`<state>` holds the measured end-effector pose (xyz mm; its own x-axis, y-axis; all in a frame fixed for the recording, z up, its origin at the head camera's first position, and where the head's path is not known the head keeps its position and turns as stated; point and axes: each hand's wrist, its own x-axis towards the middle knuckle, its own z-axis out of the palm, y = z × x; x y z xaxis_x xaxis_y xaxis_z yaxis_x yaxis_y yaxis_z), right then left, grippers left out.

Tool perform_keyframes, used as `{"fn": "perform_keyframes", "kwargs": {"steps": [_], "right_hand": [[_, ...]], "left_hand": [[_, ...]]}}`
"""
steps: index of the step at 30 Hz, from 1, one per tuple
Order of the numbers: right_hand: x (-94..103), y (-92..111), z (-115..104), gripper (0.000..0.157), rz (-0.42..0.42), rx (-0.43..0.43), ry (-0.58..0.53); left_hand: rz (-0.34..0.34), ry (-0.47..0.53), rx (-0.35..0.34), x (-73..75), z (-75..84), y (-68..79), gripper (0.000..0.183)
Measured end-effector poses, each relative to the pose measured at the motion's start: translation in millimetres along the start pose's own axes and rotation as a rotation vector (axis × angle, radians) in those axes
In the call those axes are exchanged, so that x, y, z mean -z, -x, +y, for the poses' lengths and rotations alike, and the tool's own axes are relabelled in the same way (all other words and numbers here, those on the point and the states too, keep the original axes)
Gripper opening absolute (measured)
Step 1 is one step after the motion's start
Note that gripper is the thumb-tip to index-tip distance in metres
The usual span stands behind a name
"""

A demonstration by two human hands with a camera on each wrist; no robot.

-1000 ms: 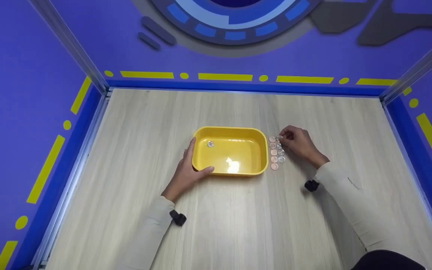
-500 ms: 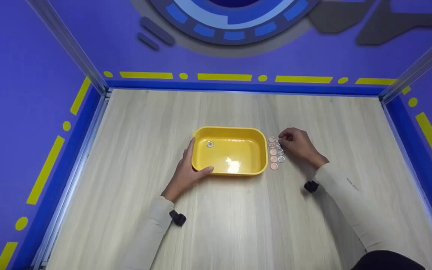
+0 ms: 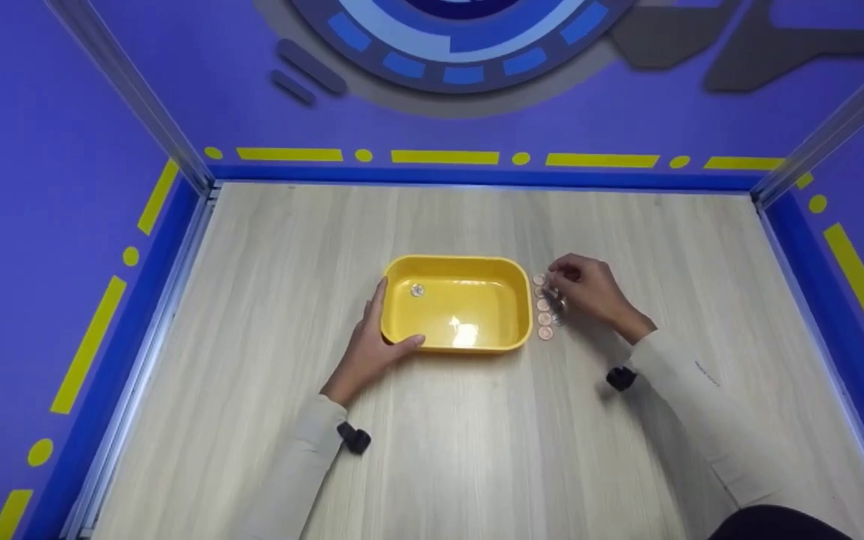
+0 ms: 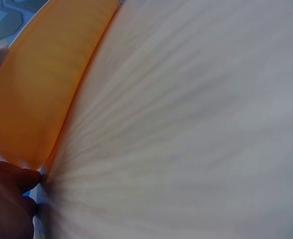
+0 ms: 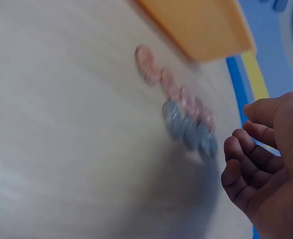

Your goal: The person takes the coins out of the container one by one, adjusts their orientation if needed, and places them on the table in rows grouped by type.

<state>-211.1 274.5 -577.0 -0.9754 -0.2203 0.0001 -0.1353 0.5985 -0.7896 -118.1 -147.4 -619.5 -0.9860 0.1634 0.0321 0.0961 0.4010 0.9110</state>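
Observation:
My left hand [image 3: 364, 349] holds the left end of a yellow plastic tub [image 3: 471, 349], thumb at its near-left corner and fingers along the left wall. One silver coin [image 3: 418, 290] lies inside, toward the left. Right of the tub, copper coins [image 3: 544, 319] form a column, with silver coins [image 5: 190, 132] in a second column beside it. My right hand [image 3: 589, 289] hovers over the far end of these columns, partly covering the silver ones in the head view. In the right wrist view its fingers are loosely curled, and no coin shows between them.
The wood-grain table [image 3: 432, 450] is bounded at the back and sides by blue-purple panels [image 3: 439, 135] with yellow markings. Metal profiles [image 3: 128, 97] run up the corners. Black wrist cameras [image 3: 355, 439] sit on both sleeves.
My right hand has shifted slightly left, from the far silver coin toward the copper column, and now hides more silver coins. My left hand keeps its hold on the tub.

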Motion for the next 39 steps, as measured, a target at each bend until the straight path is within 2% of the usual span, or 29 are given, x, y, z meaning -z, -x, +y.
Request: {"fn": "perform_keyframes", "kwargs": {"steps": [7,17,26,39], "right_hand": [[-7.4,2,-31,0.019,0.008,0.1,-0.044],[-22.8,5,-74,0.018,-0.039,0.197,-0.087],[-45.5,1,-86,0.016,-0.109,0.274,-0.111],[-74.3,-15,-100,0.016,-0.245,0.304,-0.014]], "left_hand": [[0.005,-0.002,-0.004,-0.5,0.3,-0.9,0.124],[0.004,-0.021,-0.021,0.8,0.8,-1.9,0.125],[0.006,-0.006,-0.013,1.2,2.0,-2.5,0.124],[0.006,-0.021,-0.012,0.0,0.5,-1.3,0.125]]}}
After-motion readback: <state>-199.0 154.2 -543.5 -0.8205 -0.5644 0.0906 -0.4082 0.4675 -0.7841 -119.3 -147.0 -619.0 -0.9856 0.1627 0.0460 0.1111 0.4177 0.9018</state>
